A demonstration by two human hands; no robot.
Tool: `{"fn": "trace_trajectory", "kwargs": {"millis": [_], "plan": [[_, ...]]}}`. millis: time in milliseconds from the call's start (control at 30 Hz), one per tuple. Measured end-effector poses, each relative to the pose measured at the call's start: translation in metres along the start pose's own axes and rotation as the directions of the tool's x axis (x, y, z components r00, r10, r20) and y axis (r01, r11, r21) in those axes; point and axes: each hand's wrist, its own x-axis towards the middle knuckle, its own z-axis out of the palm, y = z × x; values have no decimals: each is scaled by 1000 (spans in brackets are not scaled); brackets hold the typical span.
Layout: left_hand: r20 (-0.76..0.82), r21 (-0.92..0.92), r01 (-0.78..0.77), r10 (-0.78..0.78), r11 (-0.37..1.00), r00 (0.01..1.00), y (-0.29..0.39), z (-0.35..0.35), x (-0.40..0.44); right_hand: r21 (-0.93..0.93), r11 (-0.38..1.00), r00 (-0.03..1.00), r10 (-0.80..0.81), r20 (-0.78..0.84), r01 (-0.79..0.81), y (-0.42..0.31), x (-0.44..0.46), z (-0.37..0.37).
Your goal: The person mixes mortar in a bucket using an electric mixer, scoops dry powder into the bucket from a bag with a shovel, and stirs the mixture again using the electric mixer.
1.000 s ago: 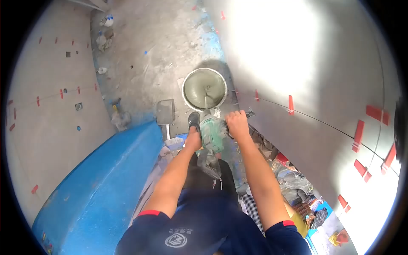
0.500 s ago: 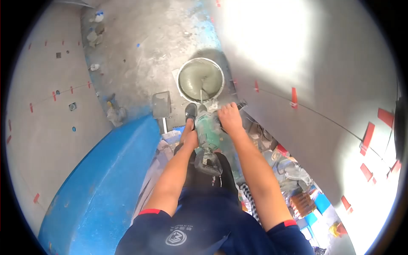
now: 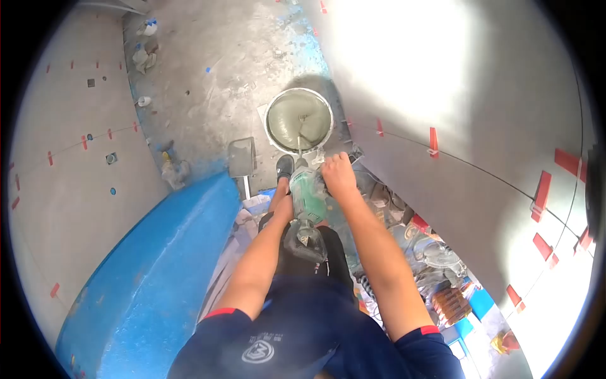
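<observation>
Fingers of the right hand (image 3: 339, 175) curl round the black handle (image 3: 357, 153) of a green power mixer (image 3: 309, 194); the left hand's (image 3: 285, 208) I can't make out. Beyond them, its thin rod (image 3: 299, 143) enters grey paste (image 3: 285, 118) in a round bucket (image 3: 267, 128): stirring, apparently, needing steady bracing.

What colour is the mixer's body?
The mixer's body is green, best seen in the head view.

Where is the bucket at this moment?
In the head view, the bucket stands on the floor at upper middle, just beyond the green mixer and near the wall on the person's right.
</observation>
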Motion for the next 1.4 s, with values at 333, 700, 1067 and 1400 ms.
{"fn": "trace_trajectory", "kwargs": {"millis": [333, 700, 1067, 1400], "plan": [[-10, 24, -55, 56, 998, 998, 4, 4, -12, 12, 999, 998, 41, 56, -41, -10, -18, -4], [73, 121, -134, 125, 984, 989, 7, 2, -18, 1, 1000, 999, 21, 36, -22, -18, -23, -5], [206, 143, -69, 39, 987, 978, -4, -2, -20, 61, 997, 999, 43, 30, -45, -17, -21, 4], [164, 181, -197, 168, 963, 972, -8, -9, -12, 51, 998, 995, 23, 96, -28, -11, -4, 1]]}}
